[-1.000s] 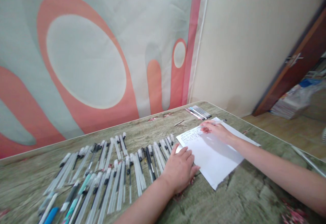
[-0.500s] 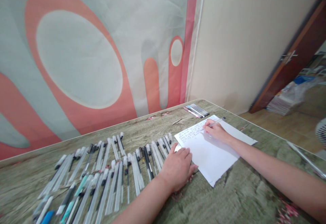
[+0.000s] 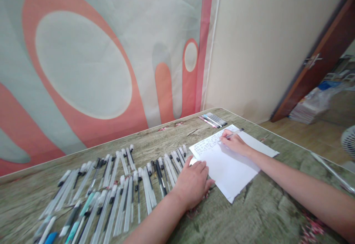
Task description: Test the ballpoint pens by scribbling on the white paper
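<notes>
"Right hand [image 3: 235,143] pinching the pen [image 3: 236,132]?"

"Yes, over the written lines [image 3: 204,146] on the paper [image 3: 231,175]; writing looks to be the step in hand."

"And the left hand [image 3: 192,185]?"

"Loosely spread, palm down at the paper's edge on the worktop [image 3: 273,203]. Another stroke calls for a steady pinch and flat paper."

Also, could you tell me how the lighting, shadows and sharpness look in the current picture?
Head view: even, soft light; a soft grey shadow falls on the white paper sheet beneath the bare right hand; the small dark handwriting is too blurred to read; wide-angle stretch seems to tilt the reddish-brown wooden door; no strong glare on the sheet.
</notes>
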Demonstrator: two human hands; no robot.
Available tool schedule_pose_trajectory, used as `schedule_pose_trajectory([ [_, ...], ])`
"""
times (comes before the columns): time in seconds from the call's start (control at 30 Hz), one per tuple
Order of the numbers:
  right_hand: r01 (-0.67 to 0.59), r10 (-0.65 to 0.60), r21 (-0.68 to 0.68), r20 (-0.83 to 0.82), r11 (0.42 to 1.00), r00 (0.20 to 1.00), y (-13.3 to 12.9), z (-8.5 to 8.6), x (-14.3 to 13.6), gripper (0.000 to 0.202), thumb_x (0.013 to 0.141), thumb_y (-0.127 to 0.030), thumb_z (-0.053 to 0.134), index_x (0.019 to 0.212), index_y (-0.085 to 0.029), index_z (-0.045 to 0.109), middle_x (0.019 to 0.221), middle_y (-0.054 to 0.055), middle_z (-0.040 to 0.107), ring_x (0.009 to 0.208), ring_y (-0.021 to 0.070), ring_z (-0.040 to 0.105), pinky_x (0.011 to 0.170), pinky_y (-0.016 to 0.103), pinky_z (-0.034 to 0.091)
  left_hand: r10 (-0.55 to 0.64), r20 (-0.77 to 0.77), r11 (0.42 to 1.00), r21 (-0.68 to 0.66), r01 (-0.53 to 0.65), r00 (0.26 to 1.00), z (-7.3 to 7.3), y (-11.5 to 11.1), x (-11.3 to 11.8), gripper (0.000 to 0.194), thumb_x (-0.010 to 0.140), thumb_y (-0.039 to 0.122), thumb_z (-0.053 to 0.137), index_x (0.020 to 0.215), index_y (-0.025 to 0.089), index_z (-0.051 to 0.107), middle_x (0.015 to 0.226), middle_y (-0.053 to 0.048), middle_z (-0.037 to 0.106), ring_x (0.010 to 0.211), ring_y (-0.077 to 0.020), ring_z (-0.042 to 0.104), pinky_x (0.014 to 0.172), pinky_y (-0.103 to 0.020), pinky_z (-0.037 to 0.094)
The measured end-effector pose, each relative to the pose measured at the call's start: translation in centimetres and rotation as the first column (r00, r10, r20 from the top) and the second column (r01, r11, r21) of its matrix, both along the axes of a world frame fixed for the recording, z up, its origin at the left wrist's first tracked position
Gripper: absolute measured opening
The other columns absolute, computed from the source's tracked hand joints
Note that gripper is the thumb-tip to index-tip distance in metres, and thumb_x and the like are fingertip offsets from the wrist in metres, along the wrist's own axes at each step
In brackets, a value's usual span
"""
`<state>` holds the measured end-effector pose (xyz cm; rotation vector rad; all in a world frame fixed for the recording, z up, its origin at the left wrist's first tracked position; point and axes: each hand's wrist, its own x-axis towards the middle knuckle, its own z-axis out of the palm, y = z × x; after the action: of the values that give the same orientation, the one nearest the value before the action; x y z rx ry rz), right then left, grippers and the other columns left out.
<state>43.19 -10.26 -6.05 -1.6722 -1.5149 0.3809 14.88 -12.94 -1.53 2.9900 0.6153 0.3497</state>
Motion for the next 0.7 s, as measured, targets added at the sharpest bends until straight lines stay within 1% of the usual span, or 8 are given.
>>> schedule_pose_trajectory([
  [0.27,-0.006,0.006,0.007,-0.011,1.000,1.000,0.08,-0.03,0.04,0.015,0.072,-0.031,0.047,0.062,-0.020,0.045,0.056,-0.004,0.046,0.054,0.0118,0.043,0.054,0.024,0.034,-0.011,-0.005,1.000,-0.011,0.011,1.000,0.08,0.09,-0.08,0.037,0.087,0.041,0.032,0.108,0.017,0.050,0.115,-0.010,0.055,0.111,-0.0211,0.047,0.104,-0.043,0.015],
  [0.43,0.014,-0.014,0.002,-0.033,1.000,0.999,0.11,-0.13,0.11,0.013,0.070,-0.030,0.048,0.063,-0.020,0.046,0.056,-0.003,0.046,0.055,0.0122,0.044,0.053,0.024,0.033,-0.009,-0.003,1.000,-0.014,0.009,1.000,0.08,0.06,-0.04,0.036,0.087,0.041,0.032,0.107,0.017,0.051,0.115,-0.010,0.055,0.110,-0.0214,0.047,0.104,-0.044,0.015],
  [0.53,0.005,-0.005,-0.017,-0.043,1.000,0.999,0.01,-0.06,0.03,0.014,0.071,-0.031,0.048,0.063,-0.020,0.046,0.056,-0.003,0.046,0.055,0.0120,0.043,0.052,0.024,0.033,-0.014,-0.005,1.000,-0.012,0.014,1.000,0.07,0.07,-0.05,0.037,0.086,0.042,0.032,0.107,0.017,0.051,0.114,-0.010,0.056,0.110,-0.0216,0.047,0.104,-0.044,0.015],
  [0.7,0.001,-0.001,-0.004,-0.016,1.000,1.000,-0.07,0.05,-0.10,0.014,0.073,-0.030,0.046,0.063,-0.020,0.045,0.057,-0.004,0.045,0.053,0.0113,0.042,0.051,0.024,0.033,-0.008,-0.007,1.000,0.002,0.008,1.000,0.00,0.08,-0.04,0.038,0.086,0.042,0.032,0.107,0.017,0.051,0.115,-0.010,0.055,0.110,-0.0218,0.047,0.104,-0.044,0.013],
])
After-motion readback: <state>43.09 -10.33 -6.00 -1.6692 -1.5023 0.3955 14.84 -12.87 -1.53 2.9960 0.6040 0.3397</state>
